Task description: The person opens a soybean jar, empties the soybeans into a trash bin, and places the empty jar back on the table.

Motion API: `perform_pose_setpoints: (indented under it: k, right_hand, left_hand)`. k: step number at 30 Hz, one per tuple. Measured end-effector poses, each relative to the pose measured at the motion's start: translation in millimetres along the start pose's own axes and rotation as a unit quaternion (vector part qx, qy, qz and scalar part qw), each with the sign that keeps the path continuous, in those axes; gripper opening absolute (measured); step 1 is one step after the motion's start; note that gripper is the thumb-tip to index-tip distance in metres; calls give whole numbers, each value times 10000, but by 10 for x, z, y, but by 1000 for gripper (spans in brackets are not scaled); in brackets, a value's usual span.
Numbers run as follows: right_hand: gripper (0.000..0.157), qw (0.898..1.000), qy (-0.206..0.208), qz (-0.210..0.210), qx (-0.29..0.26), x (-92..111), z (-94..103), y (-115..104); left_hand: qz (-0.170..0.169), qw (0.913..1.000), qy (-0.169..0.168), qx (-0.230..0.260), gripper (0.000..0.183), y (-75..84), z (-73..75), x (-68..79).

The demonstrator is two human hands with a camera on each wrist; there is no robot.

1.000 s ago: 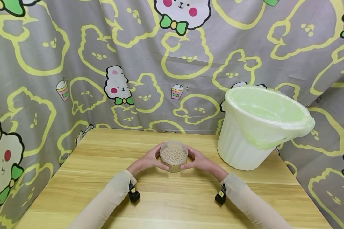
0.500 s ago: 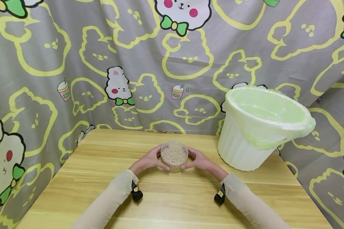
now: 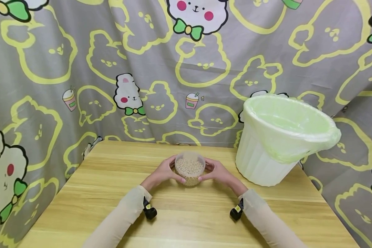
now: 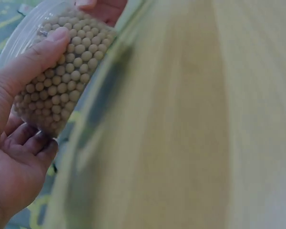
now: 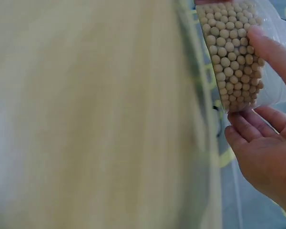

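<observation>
A clear round plastic tub (image 3: 189, 181) stands out at the middle of the table, filled with small beige balls (image 4: 66, 71). My left hand (image 3: 164, 172) grips its left side, thumb on the near wall and fingers around the back and base. From the other side my right hand (image 3: 217, 174) holds it the same way. In the right wrist view the right thumb (image 5: 276, 55) presses the wall, and the fingers curl at the base. Both wrist views show background curtain between the tub's base and the tabletop. A blurred beige patch shows at the far rim.
A white ribbed bin (image 3: 260, 155) with a pale green liner (image 3: 285, 151) stands at the table's back right. The wooden table (image 3: 189, 220) backs onto a grey patterned curtain (image 3: 161, 69). A small black camera (image 3: 150, 212) sits on each wrist.
The tub and both hands have shifted very slightly to the right. A blur has appeared over the balls at the far rim. Both hands keep their grip.
</observation>
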State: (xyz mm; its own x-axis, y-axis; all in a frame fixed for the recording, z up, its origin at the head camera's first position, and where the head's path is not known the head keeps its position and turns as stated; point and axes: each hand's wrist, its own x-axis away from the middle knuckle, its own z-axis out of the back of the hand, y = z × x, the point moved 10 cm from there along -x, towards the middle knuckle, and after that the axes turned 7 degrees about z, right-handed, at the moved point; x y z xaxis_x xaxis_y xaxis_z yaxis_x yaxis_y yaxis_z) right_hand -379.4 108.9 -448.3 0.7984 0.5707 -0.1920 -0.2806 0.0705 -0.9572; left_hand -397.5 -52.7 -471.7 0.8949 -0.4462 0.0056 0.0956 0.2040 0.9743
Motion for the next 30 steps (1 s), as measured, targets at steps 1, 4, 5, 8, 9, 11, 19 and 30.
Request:
perform_pose_setpoints:
  k: [1, 4, 5, 8, 9, 11, 19, 30]
  right_hand:
    - [87, 10000, 37, 42, -1, 1, 18, -48]
    - [87, 9996, 140, 225, -33, -9, 85, -172]
    - [86, 9994, 175, 294, -58, -15, 110, -206]
    - [85, 9984, 275, 482, -113, -36, 178, -316]
    - [86, 9980, 296, 542, -103, -40, 196, -357]
    - [86, 9974, 348, 630, -101, -43, 227, -448]
    - [87, 9923, 516, 1128, 5, -38, 267, -786]
    - [89, 9928, 552, 1034, 239, -27, 201, -952]
  left_hand:
    - [-41, 10000, 56, 7, 107, 50, 9, 2]
    - [-305, 9994, 161, 75, 105, 296, 17, 37]
    - [-446, 9988, 182, 91, 104, 410, 16, 64]
    - [-788, 9965, 249, 86, 102, 723, 7, 155]
    - [-870, 9958, 266, 49, 103, 815, 0, 186]
    - [-985, 9946, 320, -24, 103, 963, -12, 238]
    - [-1304, 9885, 704, -307, 115, 1221, -62, 275]
    - [-1336, 9742, 1565, -924, 119, 1232, 65, 281]
